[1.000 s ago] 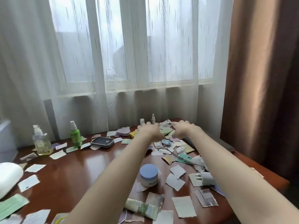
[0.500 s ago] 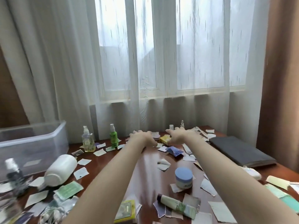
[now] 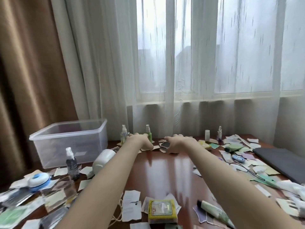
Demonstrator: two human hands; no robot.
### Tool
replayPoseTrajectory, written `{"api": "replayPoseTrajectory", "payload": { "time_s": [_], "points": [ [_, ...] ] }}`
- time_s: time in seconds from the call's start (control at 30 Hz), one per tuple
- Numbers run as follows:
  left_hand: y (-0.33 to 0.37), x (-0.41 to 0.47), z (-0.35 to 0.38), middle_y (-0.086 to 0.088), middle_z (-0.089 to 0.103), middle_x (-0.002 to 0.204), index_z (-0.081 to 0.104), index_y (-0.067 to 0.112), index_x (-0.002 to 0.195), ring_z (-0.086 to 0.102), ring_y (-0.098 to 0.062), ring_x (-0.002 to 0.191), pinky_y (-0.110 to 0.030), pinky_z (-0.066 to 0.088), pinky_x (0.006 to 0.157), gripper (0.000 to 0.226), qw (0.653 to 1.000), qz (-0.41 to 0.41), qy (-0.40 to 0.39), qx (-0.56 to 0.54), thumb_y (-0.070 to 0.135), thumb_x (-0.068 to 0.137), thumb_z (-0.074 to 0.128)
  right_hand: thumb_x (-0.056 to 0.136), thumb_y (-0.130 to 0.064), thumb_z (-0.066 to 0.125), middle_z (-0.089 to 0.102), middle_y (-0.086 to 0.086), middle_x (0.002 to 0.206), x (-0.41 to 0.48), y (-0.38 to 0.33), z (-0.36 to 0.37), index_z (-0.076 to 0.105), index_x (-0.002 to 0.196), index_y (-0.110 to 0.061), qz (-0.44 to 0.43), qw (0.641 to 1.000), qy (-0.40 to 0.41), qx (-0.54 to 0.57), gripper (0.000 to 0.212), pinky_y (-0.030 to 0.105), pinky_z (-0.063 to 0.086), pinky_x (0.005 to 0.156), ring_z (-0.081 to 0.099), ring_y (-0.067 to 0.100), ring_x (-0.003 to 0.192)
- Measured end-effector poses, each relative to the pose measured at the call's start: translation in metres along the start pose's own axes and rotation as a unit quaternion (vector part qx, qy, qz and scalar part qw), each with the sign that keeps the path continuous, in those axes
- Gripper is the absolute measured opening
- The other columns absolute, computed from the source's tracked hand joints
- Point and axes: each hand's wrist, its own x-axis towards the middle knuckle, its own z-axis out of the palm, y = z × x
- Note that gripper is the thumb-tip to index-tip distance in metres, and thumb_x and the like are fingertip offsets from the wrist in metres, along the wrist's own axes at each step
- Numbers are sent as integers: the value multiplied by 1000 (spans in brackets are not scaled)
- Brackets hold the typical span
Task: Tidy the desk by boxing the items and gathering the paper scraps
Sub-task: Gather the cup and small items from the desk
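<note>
head cam, one view, looks fwd and down over desk (image 3: 165, 166) toward window (image 3: 198, 55).

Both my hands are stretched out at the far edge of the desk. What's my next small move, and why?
Probably rake both hands toward you. The left hand and right hand lie palm down among paper scraps at the far edge, and the bare desk in front gives room to pile them. Leave the small flat device between the hands for the clear box.

home room | wooden desk (image 3: 165, 169) by a window – white curtains (image 3: 181, 63), brown drapes (image 3: 33, 63) | little bottles, paper bits
</note>
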Motion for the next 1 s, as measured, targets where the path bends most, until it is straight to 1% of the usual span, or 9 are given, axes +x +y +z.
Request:
{"api": "replayPoseTrajectory", "payload": {
  "time_s": [0.1, 0.23, 0.37, 0.47, 0.57, 0.7, 0.83, 0.93, 1.0],
  "points": [
    [-22, -2, -1, -16, 11, 157, 15, 25, 150, 13, -35, 144, -42, 19, 117, 70, 1000, -19, -4, -4, 45, 90, 45, 91, -40, 45, 31, 10, 147, 5, -23, 2, 23, 146, -30, -26, 1000, -14, 8, 60, 46, 26, 109, 25, 28, 138],
    [-54, 1, 5, -16, 18, 154, 18, 23, 148, 20, -35, 141, -43, 23, 115, 69, 998, -55, -20, -6, 44, 89, 47, 91, -41, 48, 36, 11, 143, 12, -55, 6, 29, 144, -30, -57, 998, -9, 6, 57, 41, 32, 104, 31, 29, 134],
    [-82, 0, 11, -15, 15, 155, 15, 21, 150, 18, -35, 143, -45, 22, 116, 73, 996, -86, -31, -14, 42, 89, 48, 89, -41, 52, 32, 12, 147, 22, -84, 10, 25, 146, -29, -74, 996, -43, 7, 65, 44, 31, 108, 30, 32, 136],
    [-99, -2, 15, -13, 11, 157, 11, 20, 151, 14, -34, 144, -46, 20, 115, 70, 994, -104, -38, -19, 39, 93, 45, 89, -29, 52, 37, 12, 145, 27, -105, 15, 23, 146, -27, -94, 993, -67, 39, 64, 46, 35, 108, 40, 32, 132],
    [-114, 0, 19, -13, 14, 156, 13, 19, 151, 16, -34, 144, -48, 21, 114, 66, 991, -122, -44, -22, 35, 94, 43, 91, -17, 52, 31, 15, 148, 32, -122, 20, 18, 149, -26, -105, 989, -91, 56, 68, 49, 40, 104, 40, 34, 132],
    [-127, 12, 28, -14, 18, 155, 15, 19, 150, 22, -34, 141, -47, 25, 114, 66, 989, -135, -44, -31, 35, 93, 44, 91, -11, 49, 41, 10, 142, 43, -137, 29, 24, 148, -18, -118, 987, -86, 66, 63, 38, 43, 100, 45, 28, 127],
    [-132, 27, 41, -14, 25, 152, 17, 16, 148, 27, -33, 139, -45, 29, 112, 66, 988, -143, -44, -40, 37, 92, 44, 86, -18, 56, 43, 7, 142, 63, -147, 44, 31, 144, -18, -112, 978, -115, 135, 63, 33, 43, 101, 45, 24, 126],
    [-133, 36, 49, -14, 24, 153, 14, 14, 149, 29, -33, 139, -44, 29, 111, 71, 986, -147, -46, -58, 41, 91, 46, 90, -18, 55, 40, 5, 144, 70, -150, 53, 28, 146, -19, -105, 965, -140, 194, 63, 24, 43, 81, 45, 20, 118],
    [-135, 42, 54, -13, 24, 153, 11, 13, 150, 30, -32, 138, -43, 30, 111, 76, 984, -152, -49, -73, 43, 90, 48, 92, -17, 53, 49, 7, 134, 74, -152, 57, 29, 146, -18, -97, 953, -163, 236, 60, 28, 38, 80, 43, 19, 105]
  ]
}}
